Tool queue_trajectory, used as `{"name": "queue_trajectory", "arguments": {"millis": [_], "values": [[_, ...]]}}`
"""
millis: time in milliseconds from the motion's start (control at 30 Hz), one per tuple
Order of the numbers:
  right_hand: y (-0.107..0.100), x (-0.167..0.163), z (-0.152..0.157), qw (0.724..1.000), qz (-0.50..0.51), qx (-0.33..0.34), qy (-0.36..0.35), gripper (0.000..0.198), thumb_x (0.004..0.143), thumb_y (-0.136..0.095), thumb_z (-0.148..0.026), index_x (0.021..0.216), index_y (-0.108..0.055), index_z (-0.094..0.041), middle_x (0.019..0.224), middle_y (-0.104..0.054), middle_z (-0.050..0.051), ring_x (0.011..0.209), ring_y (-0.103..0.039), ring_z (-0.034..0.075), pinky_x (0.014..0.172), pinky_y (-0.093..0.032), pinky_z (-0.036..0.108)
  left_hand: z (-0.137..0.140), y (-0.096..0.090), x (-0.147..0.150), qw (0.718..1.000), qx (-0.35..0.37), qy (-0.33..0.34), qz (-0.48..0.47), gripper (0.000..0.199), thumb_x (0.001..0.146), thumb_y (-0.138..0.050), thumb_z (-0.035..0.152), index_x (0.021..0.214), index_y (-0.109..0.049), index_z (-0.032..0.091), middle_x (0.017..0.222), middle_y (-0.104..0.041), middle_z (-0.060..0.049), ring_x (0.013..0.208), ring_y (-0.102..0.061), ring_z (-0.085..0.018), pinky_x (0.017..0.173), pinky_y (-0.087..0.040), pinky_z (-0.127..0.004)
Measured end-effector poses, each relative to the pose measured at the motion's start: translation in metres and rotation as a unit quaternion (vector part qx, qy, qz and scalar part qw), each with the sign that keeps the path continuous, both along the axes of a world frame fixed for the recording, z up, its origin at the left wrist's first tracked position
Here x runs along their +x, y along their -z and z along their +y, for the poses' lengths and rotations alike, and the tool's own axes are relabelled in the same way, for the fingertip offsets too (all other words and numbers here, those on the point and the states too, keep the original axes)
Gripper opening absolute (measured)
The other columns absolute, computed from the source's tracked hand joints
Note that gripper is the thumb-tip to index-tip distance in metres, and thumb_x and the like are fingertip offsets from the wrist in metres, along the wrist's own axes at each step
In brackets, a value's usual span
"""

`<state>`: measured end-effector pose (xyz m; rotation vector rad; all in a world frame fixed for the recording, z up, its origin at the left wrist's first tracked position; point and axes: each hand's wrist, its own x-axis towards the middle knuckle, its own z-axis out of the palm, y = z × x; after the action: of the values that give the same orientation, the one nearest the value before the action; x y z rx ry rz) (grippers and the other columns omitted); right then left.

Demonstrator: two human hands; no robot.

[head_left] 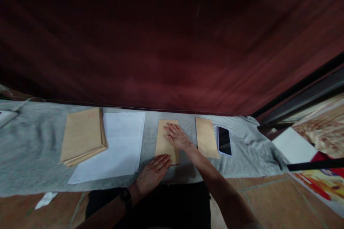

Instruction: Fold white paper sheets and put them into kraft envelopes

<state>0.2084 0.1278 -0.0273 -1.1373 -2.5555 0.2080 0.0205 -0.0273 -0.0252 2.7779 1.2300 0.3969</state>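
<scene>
A brown paper envelope or folded piece of brown paper (162, 141) lies flat on the grey cloth in front of me. My right hand (176, 136) rests palm down on its upper half, fingers stretched out. Across its lower left edge lie the extended fingers of my left hand (153, 172), which has a dark band at the wrist. A second brown paper piece (207, 137) sits apart to the right. On the left, a stack of larger brown envelopes (82, 133) partly covers some white paper sheets (125, 145).
A phone (224, 140) lies on the grey cloth (34, 150) at the right. Behind rises a dark red cloth (166, 61). A white device with a cable (6, 117) is at the far left. A paper scrap (46, 199) lies on the tiled floor (266, 196).
</scene>
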Motion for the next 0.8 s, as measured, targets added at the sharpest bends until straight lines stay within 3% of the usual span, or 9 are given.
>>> {"name": "queue_trajectory", "arguments": {"millis": [133, 267, 467, 667, 800], "values": [[0.002, -0.012, 0.026, 1.0, 0.02, 0.01, 0.013, 0.047, 0.105, -0.047, -0.033, 0.149, -0.048, -0.018, 0.158, -0.043, 0.011, 0.149, -0.037, 0.022, 0.125, -0.027, 0.046, 0.0, -0.004, -0.004, 1.0, -0.012, -0.001, -0.013, 0.05, 0.093, -0.048, 0.008, 0.14, -0.055, 0.022, 0.146, -0.059, -0.006, 0.137, -0.053, -0.019, 0.115, -0.046, -0.037], [0.005, -0.03, 0.03, 0.999, 0.034, 0.017, 0.019, 0.05, 0.103, -0.048, -0.032, 0.151, -0.044, -0.018, 0.157, -0.045, 0.011, 0.147, -0.04, 0.025, 0.125, -0.027, 0.052, -0.002, -0.009, -0.006, 1.0, -0.009, -0.003, -0.015, 0.054, 0.09, -0.047, 0.004, 0.141, -0.054, 0.022, 0.146, -0.059, -0.007, 0.135, -0.055, -0.02, 0.111, -0.049, -0.037], [0.004, -0.038, -0.004, 0.998, 0.049, 0.015, -0.024, 0.051, 0.102, -0.052, -0.031, 0.152, -0.043, -0.025, 0.155, -0.047, 0.007, 0.146, -0.043, 0.024, 0.125, -0.028, 0.055, -0.002, 0.001, -0.005, 0.999, -0.014, -0.029, -0.034, 0.056, 0.088, -0.045, 0.002, 0.137, -0.058, 0.026, 0.139, -0.065, -0.004, 0.131, -0.059, -0.018, 0.109, -0.051, -0.035], [-0.008, -0.019, -0.044, 0.992, 0.016, 0.01, -0.121, 0.049, 0.104, -0.051, -0.032, 0.151, -0.043, -0.025, 0.156, -0.048, 0.003, 0.146, -0.041, 0.019, 0.126, -0.028, 0.048, -0.003, 0.009, -0.004, 0.998, -0.001, -0.041, -0.04, 0.05, 0.089, -0.043, 0.004, 0.13, -0.063, 0.025, 0.132, -0.069, -0.004, 0.126, -0.062, -0.018, 0.108, -0.052, -0.034], [-0.013, -0.006, -0.064, 0.99, 0.025, -0.005, -0.14, 0.045, 0.106, -0.046, -0.03, 0.151, -0.044, -0.028, 0.154, -0.05, 0.001, 0.145, -0.042, 0.015, 0.125, -0.031, 0.042, -0.005, 0.007, -0.004, 0.998, 0.011, -0.039, -0.054, 0.048, 0.089, -0.042, 0.003, 0.127, -0.064, 0.022, 0.126, -0.072, -0.006, 0.122, -0.065, -0.019, 0.107, -0.053, -0.036]]}}
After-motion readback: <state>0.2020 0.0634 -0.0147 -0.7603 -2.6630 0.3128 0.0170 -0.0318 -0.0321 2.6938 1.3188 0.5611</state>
